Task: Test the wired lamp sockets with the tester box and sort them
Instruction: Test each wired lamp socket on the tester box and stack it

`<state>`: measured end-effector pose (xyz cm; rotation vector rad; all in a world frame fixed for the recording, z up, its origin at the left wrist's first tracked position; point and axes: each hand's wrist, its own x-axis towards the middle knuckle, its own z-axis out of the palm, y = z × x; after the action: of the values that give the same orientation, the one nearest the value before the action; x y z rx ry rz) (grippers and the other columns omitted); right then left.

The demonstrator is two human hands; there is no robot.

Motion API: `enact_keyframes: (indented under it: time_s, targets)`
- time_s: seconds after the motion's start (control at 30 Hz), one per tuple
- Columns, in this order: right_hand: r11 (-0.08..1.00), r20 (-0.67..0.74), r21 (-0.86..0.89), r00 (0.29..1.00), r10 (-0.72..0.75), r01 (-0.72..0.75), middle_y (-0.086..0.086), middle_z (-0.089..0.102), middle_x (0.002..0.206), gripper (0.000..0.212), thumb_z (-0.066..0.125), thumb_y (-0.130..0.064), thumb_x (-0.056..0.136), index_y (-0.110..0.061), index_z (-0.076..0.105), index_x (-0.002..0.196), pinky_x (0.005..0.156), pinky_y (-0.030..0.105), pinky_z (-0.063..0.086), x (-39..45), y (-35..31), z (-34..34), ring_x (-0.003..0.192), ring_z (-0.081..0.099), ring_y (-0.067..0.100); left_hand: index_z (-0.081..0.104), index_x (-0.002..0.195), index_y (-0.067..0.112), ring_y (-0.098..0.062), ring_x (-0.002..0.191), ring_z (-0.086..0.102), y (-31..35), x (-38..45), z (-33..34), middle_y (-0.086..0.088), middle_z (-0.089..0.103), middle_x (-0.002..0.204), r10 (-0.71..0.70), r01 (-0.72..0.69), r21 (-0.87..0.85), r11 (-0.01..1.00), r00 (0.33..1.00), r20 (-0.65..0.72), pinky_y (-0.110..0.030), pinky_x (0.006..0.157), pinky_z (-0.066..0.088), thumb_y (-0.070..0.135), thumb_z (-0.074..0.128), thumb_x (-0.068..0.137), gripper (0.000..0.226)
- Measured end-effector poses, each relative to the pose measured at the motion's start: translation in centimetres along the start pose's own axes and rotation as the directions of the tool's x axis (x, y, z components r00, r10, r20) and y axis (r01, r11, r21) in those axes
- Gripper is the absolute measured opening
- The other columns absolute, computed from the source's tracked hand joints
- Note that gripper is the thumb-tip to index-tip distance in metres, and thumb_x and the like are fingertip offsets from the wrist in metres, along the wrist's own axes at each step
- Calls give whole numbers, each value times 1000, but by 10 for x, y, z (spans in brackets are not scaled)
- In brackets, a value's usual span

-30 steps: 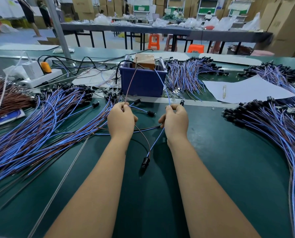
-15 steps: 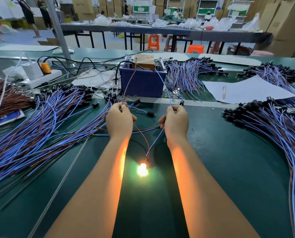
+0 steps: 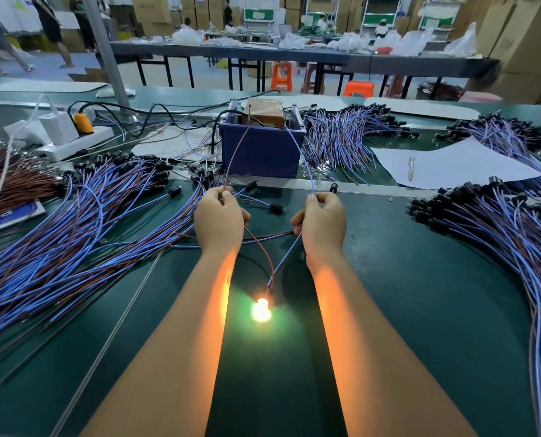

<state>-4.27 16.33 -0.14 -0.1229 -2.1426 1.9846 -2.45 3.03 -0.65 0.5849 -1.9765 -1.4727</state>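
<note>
1. Two hands at work, head view only. The left hand (image 3: 219,220) pinches a brown wire (image 3: 235,159) between thumb and curled fingers; the right hand (image 3: 323,223) pinches a blue wire (image 3: 301,156) the same way. Neither hand has its fingers spread.
2. Both wires rise from the fingertips to the tester box (image 3: 264,112), which sits in a blue bin (image 3: 261,149) beyond the knuckles.
3. Below the fingers, a brown lead and a blue lead run back toward the wrists and meet at the lamp socket (image 3: 262,309), which lies on the green bench (image 3: 420,310) between the two forearms. Its bulb is lit, casting an orange glow on both inner forearms.
4. Judgement: contact is made at each pinch, tester wire against socket lead; the exact touch point is hidden by the fingers.
5. To do this step well: hold both pinches firm, keep bare ends from crossing, keep the hands apart, and watch for a steady glow, not a flicker, before calling it good.
6. Sorting: an untidy heap of blue-brown wired sockets (image 3: 73,222) lies outward of the left fingers, a tidier heap (image 3: 509,228) outward of the right fingers. Which is tested I cannot tell.
7. Beyond the right fingertips: a paper sheet (image 3: 471,165) with a pen (image 3: 411,168). Beyond the left: a power strip (image 3: 73,143).
</note>
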Motion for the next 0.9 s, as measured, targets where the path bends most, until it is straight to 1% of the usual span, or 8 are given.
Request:
enact_keyframes:
  time_s: [0.2, 0.3, 0.4, 0.5, 0.63, 0.73, 0.83, 0.9]
  targets:
    - [1000, -1, 6, 1000, 0, 0, -3, 59, 48, 17, 41, -22, 100, -23, 51, 86, 55, 30, 43, -1, 0, -1, 48, 51, 14, 59, 111, 18, -12, 56, 61, 1, -1, -2, 3, 65, 54, 2, -2, 1, 1000, 1000, -7, -26, 58, 43, 21, 36, 99, 26]
    - [1000, 22, 7, 1000, -16, 16, -3, 59, 52, 18, 42, -21, 100, -26, 51, 85, 57, 32, 45, -2, -2, 0, 51, 52, 13, 58, 112, 18, -16, 63, 62, 4, -3, -2, 3, 67, 64, 4, -3, -7, 1000, 1000, 14, -29, 61, 47, 20, 37, 100, 25]
    - [995, 126, 26, 987, -102, 100, -4, 58, 57, 20, 48, -19, 100, -29, 55, 84, 65, 37, 48, -6, -5, 3, 58, 54, 11, 63, 106, 19, -11, 63, 52, 6, -5, -3, 6, 64, 77, 99, -99, -11, 995, 992, 77, -28, 60, 42, 18, 45, 99, 19]
    - [981, 241, 56, 951, -192, 184, -8, 58, 62, 18, 57, -12, 96, -25, 65, 87, 60, 26, 46, -10, -7, 8, 57, 53, 4, 67, 98, 18, -2, 60, 48, 11, -8, 1, 9, 59, 74, 160, -145, -98, 985, 974, 160, -21, 60, 41, 15, 53, 97, 14]
    - [974, 342, 30, 914, -220, 223, -4, 71, 83, 19, 62, -5, 91, -7, 73, 106, 69, 17, 47, -11, -4, 12, 69, 60, -3, 70, 92, 14, -4, 60, 50, 15, -12, 7, 6, 57, 69, 47, 55, -311, 949, 949, 311, -18, 58, 42, 14, 55, 97, 16]
    - [978, 371, 102, 905, -209, 184, -2, 72, 84, 19, 61, -3, 92, -4, 73, 107, 69, 14, 49, -12, -5, 11, 70, 63, -4, 69, 83, 16, -4, 53, 46, 17, -11, 5, 7, 54, 59, -10, 155, -408, 900, 942, 335, -16, 53, 42, 16, 55, 97, 20]
    - [979, 411, 163, 893, -181, 123, -3, 70, 78, 23, 54, -2, 96, -5, 70, 111, 68, 15, 51, -10, -7, 8, 66, 62, 1, 66, 81, 12, -4, 47, 46, 20, -8, 2, 7, 50, 53, -102, 289, -566, 772, 935, 339, -15, 47, 45, 11, 51, 99, 23]
    - [980, 476, 132, 857, -197, 152, 1, 66, 73, 33, 56, 4, 93, -10, 66, 121, 65, 14, 49, -11, -8, 6, 60, 57, 2, 63, 81, 10, -5, 46, 50, 22, -6, 0, 5, 51, 53, -146, 364, -657, 660, 920, 364, -16, 47, 47, 12, 49, 100, 23]
